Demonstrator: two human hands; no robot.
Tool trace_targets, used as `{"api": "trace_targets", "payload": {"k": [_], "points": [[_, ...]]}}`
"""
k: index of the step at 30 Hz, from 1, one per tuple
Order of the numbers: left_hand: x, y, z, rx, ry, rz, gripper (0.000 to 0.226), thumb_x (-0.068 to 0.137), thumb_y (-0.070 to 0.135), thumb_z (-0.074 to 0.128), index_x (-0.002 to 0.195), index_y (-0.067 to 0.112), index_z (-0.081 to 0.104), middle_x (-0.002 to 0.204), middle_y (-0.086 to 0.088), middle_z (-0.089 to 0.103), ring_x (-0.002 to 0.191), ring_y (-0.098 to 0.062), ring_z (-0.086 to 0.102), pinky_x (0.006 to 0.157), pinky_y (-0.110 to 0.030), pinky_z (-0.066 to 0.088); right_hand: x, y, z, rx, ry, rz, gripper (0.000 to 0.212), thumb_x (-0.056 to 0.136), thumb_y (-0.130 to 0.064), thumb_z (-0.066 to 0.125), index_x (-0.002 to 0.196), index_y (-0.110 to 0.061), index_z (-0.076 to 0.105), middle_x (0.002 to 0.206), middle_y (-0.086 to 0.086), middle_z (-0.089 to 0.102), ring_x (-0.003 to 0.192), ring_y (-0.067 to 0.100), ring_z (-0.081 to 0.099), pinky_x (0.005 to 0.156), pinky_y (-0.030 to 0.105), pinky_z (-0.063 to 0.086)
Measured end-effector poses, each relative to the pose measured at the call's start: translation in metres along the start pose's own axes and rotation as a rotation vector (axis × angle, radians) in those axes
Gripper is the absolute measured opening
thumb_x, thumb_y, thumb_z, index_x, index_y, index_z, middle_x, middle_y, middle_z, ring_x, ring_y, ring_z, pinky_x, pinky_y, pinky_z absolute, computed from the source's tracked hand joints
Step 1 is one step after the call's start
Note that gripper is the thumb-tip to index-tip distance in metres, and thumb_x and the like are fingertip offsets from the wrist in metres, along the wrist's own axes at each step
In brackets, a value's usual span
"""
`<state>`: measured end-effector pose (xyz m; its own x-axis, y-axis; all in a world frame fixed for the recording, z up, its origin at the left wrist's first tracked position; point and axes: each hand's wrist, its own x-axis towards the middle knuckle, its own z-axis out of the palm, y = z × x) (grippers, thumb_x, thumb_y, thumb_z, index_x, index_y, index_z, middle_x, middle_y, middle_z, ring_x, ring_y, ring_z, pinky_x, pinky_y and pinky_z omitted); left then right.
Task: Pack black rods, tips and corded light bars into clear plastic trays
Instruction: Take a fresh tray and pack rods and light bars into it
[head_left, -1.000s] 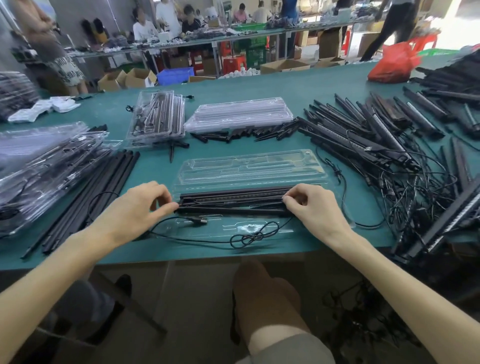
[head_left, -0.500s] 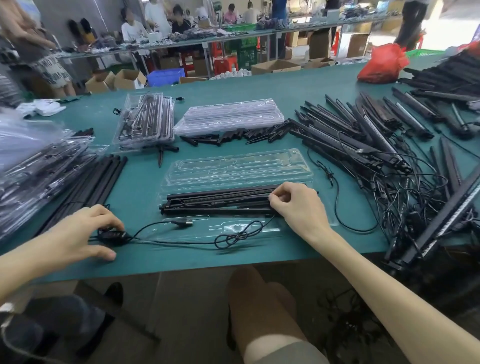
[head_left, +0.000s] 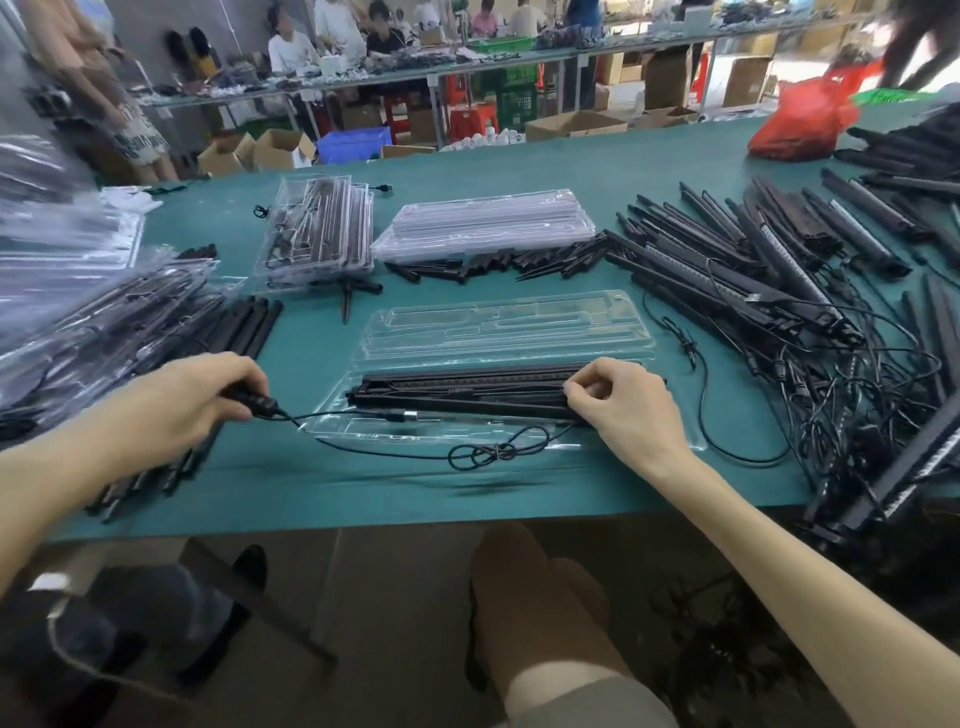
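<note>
While the left hand (head_left: 187, 402) pinches the cord switch (head_left: 258, 405), half hidden under its fingers, the right hand (head_left: 626, 408) grips and covers one end of the bars (head_left: 457, 391), which lie in the tray (head_left: 358, 431) between both hands.

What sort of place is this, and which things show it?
Probably a factory packing line: heaps of identical light bars, stacked clear trays on a long green worktable, and other workers at a second bench.
</note>
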<state>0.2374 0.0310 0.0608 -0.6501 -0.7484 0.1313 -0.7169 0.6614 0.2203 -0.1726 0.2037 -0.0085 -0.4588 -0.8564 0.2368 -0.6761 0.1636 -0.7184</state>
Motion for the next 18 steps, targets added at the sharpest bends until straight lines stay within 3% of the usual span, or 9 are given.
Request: {"api": "trace_targets", "payload": {"k": [5,9,14,18], "points": [[0.002,0.015,-0.006,-0.020,-0.127,-0.038,0.041,0.078,0.003,0.082,0.090,0.035,0.059,0.089,0.014,0.067,0.087,-0.004,0.062,0.081,-0.036,0.049,-0.002,-0.001,-0.001,-0.008,-0.009,0.006,0.009,0.092,-0.034,0.063,0.087,-0.028,0.068,0.078,-0.016,0.066,0.078,0.005,0.062,0.075,0.036,0.053],[0.004,0.022,-0.005,0.061,-0.261,-0.001,0.040,0.071,0.002,0.088,0.094,0.027,0.067,0.095,0.003,0.056,0.093,-0.016,0.054,0.084,-0.033,0.040,-0.003,-0.001,-0.001,-0.017,-0.005,-0.003,0.009,0.093,-0.034,0.062,0.089,-0.028,0.068,0.078,-0.016,0.066,0.079,0.006,0.061,0.076,0.037,0.053],[0.000,0.016,-0.011,-0.048,-0.335,-0.064,0.029,0.078,0.006,0.084,0.097,0.023,0.073,0.098,0.006,0.064,0.093,-0.006,0.062,0.082,-0.012,0.041,-0.002,0.000,0.000,-0.016,0.004,-0.009,0.009,0.093,-0.034,0.063,0.088,-0.028,0.068,0.077,-0.017,0.065,0.076,0.004,0.060,0.073,0.035,0.052],[-0.001,0.009,-0.021,-0.149,-0.475,-0.087,0.030,0.083,0.001,0.079,0.093,0.028,0.072,0.088,0.011,0.073,0.080,-0.003,0.065,0.075,-0.016,0.046,-0.002,0.000,0.001,-0.015,0.007,-0.011,0.009,0.093,-0.034,0.063,0.089,-0.028,0.068,0.077,-0.017,0.065,0.076,0.003,0.061,0.071,0.034,0.051]]}}
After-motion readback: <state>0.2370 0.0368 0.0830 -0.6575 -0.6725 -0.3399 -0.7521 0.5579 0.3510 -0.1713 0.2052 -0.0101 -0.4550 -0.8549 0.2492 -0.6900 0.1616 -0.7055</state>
